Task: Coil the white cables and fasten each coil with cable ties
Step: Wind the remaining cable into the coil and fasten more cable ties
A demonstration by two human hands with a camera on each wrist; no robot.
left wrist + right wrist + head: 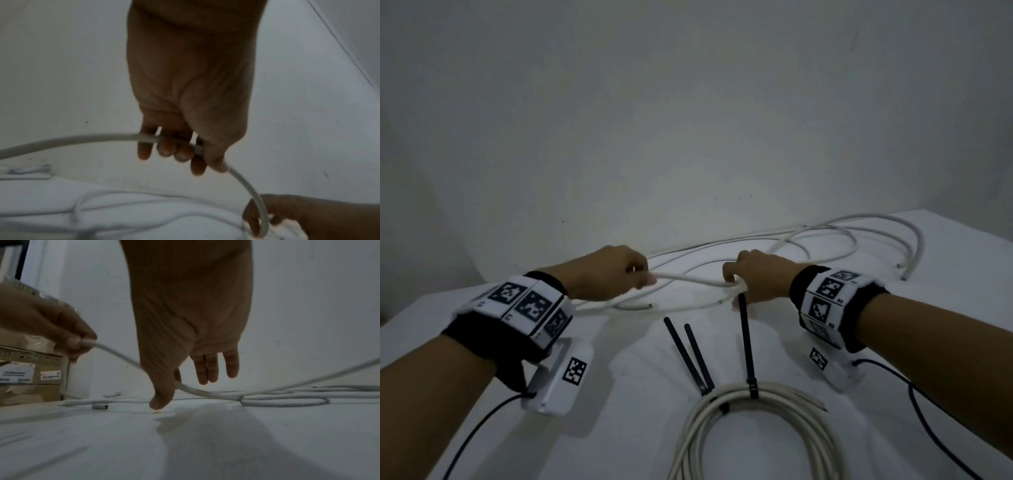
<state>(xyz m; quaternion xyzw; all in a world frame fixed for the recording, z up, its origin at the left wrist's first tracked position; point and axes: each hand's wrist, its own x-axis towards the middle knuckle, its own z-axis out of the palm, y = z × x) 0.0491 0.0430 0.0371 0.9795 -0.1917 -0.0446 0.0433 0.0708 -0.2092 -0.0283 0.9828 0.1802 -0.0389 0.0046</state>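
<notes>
cable runs between my 2 hands, a loose white cable [690, 279] lifted off the white table [619, 428] in a shallow arc. my left hand [607, 274] has its fingers curled round it, thumb pressing on top; the left wrist view shows the fingers [164, 147] wrapped under the strand. my right hand [758, 279] pinches the same cable between thumb and index finger low by the table, while the other 3 fingers [207, 369] hang straight and free. the hands are apart, the cable spanning the gap. the rest of this cable sprawls in wide loops [842, 246] behind my right hand. near me lies a finished coil [753, 421], bound with black cable ties [748, 346] whose tails stick out. 2 loose black ties [690, 354] lie crossed just beside it.
</notes>
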